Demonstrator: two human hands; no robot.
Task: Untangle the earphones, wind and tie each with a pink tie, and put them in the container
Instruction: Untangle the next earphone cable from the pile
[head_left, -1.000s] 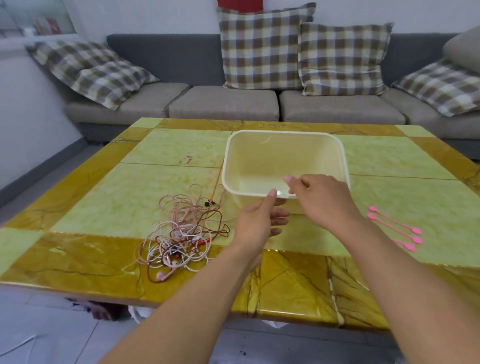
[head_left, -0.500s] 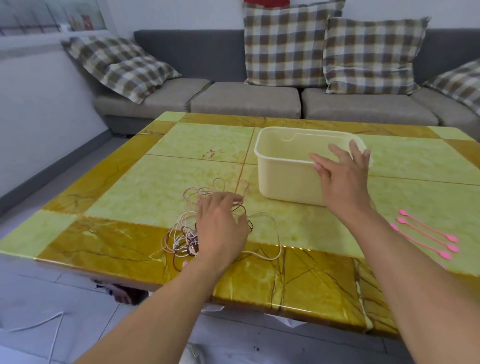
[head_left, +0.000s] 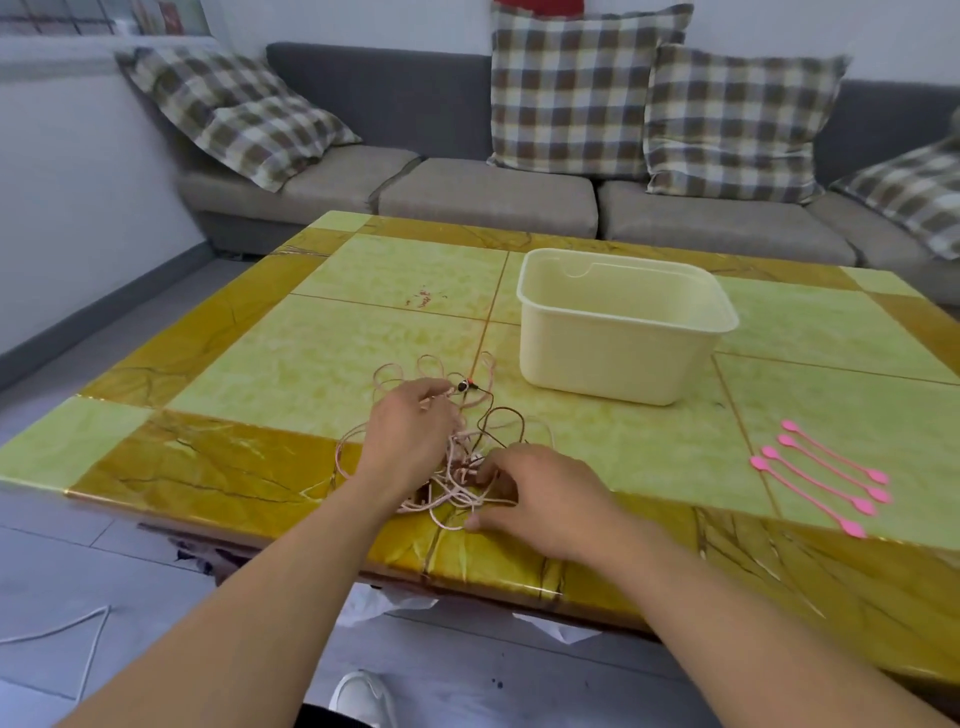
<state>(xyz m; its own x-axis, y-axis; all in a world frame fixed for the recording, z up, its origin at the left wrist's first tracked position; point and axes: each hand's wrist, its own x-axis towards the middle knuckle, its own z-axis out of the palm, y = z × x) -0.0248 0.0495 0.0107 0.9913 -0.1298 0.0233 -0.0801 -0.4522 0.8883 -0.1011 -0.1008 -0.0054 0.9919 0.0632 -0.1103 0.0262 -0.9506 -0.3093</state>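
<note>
— Pink and dark cords, that's where both my hands are now. Half a second ago only my left hand (head_left: 410, 436) lay on the tangle of earphones (head_left: 457, 467); my right was up by the container.

— And now, going left to right?

— Left hand sits on the far-left part of the heap, fingers curled down into the loops near a small black and red plug (head_left: 464, 386). I think it pinches a strand, but the fingertips are hidden under the knuckles, so I cannot tell for sure. Right hand (head_left: 535, 499) has come down onto the near-right side of the tangle, fingers bent into the cords; whether they actually grip one is also not clear.

— The container?

— Cream container (head_left: 623, 358) stands free beyond the heap on the table (head_left: 260, 364), nothing visible in it. Further right, four pink ties (head_left: 826, 473) lie side by side, untouched, well apart from the cords.

— So what does that mean?

— My reading: setup is over and untangling is just starting. Nothing is separated, wound or tied yet.
</note>
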